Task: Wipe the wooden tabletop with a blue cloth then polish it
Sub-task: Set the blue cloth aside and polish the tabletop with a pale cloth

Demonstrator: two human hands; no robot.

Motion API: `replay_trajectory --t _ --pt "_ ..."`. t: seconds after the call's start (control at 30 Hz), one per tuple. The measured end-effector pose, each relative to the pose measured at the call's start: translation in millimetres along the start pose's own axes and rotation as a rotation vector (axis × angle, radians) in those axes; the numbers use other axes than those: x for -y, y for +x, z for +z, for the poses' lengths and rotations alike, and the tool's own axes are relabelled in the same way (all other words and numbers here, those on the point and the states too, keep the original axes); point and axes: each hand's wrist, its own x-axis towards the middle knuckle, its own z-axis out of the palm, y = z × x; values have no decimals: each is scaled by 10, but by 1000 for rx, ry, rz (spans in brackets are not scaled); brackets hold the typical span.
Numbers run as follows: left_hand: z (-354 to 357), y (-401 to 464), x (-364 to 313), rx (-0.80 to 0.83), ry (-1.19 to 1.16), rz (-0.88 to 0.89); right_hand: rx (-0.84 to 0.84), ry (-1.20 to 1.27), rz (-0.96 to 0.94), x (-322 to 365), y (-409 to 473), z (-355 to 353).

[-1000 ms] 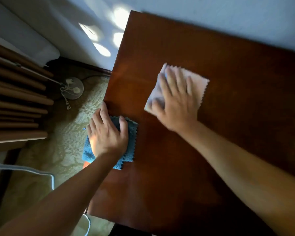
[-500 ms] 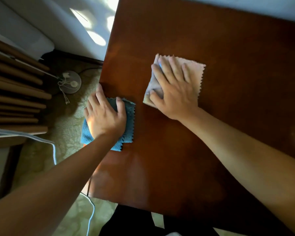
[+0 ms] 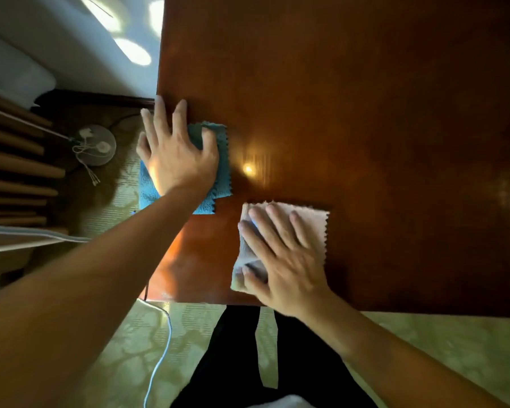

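A glossy dark wooden tabletop (image 3: 351,98) fills the upper right of the head view. My left hand (image 3: 177,151) presses flat, fingers spread, on a folded blue cloth (image 3: 223,160) at the table's left edge; part of the cloth hangs past the edge. My right hand (image 3: 283,257) lies flat with straight fingers on a pale pink cloth (image 3: 315,222) near the table's front edge. Both cloths have zigzag edges and lie a short way apart.
A white wall (image 3: 71,39) with sunlight spots runs along the left. Wooden slats (image 3: 15,172) and a round white base with cords (image 3: 96,145) stand on the patterned floor. A light blue cable (image 3: 159,357) trails by my dark-clothed legs (image 3: 233,363).
My right hand slid the pink cloth from the table's middle toward the front edge. My left hand stays on the blue cloth at the left edge. The camera has tilted down.
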Motion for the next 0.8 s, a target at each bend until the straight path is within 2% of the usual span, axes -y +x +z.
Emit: replay_trajectory --t 0.1,0.17,0.3,0.43,0.5,0.57,0.63,0.8 --pt "-11 6 2 28 4 14 -60 -28 207 -324 153 -81" --pt "-18 1 4 42 13 29 -42 -48 369 -500 236 -137" --pt "-62 -58 -2 45 54 153 -63 -33 572 -247 313 -133" --pt "-39 -164 -84 101 54 450 -88 7 456 496 213 66" --pt "-12 -189 -120 131 53 544 -102 42 389 574 167 83" --pt "20 -191 -110 139 72 599 -109 59 307 415 90 61" --pt "40 -196 -64 144 83 629 -80 56 321 97 -87 -13" --pt "72 -174 -21 158 123 638 8 -19 720 -884 -535 -285"
